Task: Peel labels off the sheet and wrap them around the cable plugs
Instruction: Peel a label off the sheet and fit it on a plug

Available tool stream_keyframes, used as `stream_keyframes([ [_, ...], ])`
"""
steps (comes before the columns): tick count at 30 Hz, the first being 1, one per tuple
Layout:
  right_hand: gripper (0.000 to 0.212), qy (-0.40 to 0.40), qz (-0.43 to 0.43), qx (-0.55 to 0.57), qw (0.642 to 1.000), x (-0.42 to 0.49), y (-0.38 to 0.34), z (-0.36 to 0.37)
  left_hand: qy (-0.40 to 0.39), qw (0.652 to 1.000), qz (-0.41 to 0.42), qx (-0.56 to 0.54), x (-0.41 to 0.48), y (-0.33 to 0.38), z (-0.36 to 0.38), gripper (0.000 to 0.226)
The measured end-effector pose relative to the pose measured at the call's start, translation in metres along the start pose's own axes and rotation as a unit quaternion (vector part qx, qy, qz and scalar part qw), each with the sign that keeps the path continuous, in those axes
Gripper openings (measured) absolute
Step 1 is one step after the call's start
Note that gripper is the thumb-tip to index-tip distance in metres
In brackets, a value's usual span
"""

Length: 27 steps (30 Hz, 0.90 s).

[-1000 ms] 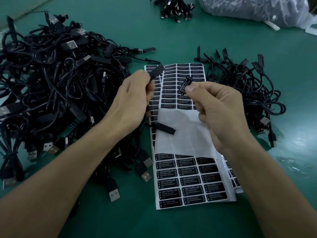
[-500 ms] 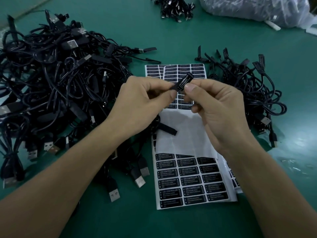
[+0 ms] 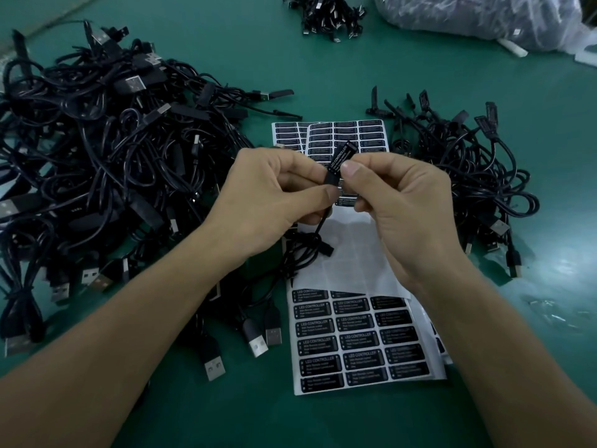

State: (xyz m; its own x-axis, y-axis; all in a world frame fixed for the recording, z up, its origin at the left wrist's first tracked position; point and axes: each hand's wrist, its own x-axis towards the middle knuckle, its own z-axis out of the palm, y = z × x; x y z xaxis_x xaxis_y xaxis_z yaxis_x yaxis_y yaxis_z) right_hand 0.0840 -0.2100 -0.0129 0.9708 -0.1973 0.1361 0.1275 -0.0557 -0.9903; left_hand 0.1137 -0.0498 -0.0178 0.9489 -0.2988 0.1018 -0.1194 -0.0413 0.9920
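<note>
Both hands meet above the label sheet (image 3: 352, 344), a white sheet with rows of black labels and a bare peeled patch in its middle. My left hand (image 3: 271, 202) pinches a black cable plug (image 3: 331, 177) between thumb and forefinger; its cable (image 3: 310, 250) hangs down onto the sheet. My right hand (image 3: 397, 202) pinches a black label (image 3: 340, 155) printed "LED CONTROLLER" and holds it against the plug's top. The label stands up tilted to the right above the fingertips.
A big tangle of black USB cables (image 3: 97, 163) fills the left of the green table (image 3: 323, 66). A smaller cable pile (image 3: 468, 169) lies right of the sheet. Farther back lie another cable bundle (image 3: 329, 14) and a clear plastic bag (image 3: 478, 21).
The hands, apart a second ago with plug in the left and label in the right, have come together. The label now touches the plug, and the cable has been drawn over the sheet.
</note>
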Motion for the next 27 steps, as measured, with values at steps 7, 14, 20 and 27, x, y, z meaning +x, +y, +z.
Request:
stream_keyframes([
  [7,0.011,-0.022,-0.015,-0.039,0.999,-0.0011,-0.0006,0.0004,-0.004,0.999,-0.021,-0.031,-0.0002,0.0002,-0.0016,0.014],
  [14,0.015,-0.019,-0.038,-0.062,0.997,-0.0016,-0.0027,0.0006,-0.009,0.999,-0.027,-0.034,-0.0003,0.0011,-0.002,0.018],
  [20,0.015,-0.015,-0.054,-0.096,0.994,-0.0013,-0.0021,0.0004,-0.009,0.999,-0.023,-0.032,-0.0003,0.0008,-0.0018,0.021],
  [27,0.016,-0.002,-0.07,-0.122,0.99,-0.0013,0.0002,0.0018,-0.005,0.999,-0.028,-0.032,0.0002,-0.0004,-0.0013,0.016],
])
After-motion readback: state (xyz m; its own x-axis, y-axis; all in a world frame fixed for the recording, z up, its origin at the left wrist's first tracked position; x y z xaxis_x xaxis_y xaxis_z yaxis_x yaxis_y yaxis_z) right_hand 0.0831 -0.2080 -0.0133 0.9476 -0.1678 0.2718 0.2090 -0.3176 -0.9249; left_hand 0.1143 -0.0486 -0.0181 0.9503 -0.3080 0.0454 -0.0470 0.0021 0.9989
